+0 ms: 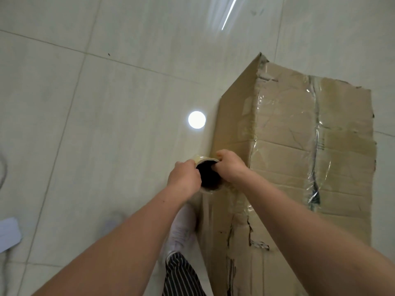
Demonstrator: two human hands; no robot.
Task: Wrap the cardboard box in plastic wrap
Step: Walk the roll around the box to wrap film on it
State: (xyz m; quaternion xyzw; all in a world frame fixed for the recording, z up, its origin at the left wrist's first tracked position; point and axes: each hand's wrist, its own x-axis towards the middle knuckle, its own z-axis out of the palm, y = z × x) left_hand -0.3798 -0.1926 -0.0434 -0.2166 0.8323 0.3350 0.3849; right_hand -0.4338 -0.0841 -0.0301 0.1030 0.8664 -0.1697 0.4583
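Here, both bare arms reach forward and meet on a roll of plastic wrap [210, 180], held upright so that its dark hollow core faces the camera. The left grip [184, 178] curls its fingers round the roll's left rim. The right grip [230, 167] holds the opposite rim, with its fingers hooked into the core and its thumb over the far edge. Both grips are closed firmly on the roll, and neither hand carries anything else.

The cardboard box [299, 135] lies long on the tiled floor [106, 103], to the right of the hands. The roll sits just beside the box's left side face. The box is worn and torn along its near edge. Shiny, wrinkled film already covers its top and folds over its left edge. A pale, translucent sheet [204, 212] hangs below the roll against the box's near left side.

Under the arms shows a white shoe [183, 227], with a striped trouser leg [181, 276] above it, close to the box. A round light reflection [196, 120] gleams on the floor left of the box. A white object [8, 233], blurred, lies at the left edge.
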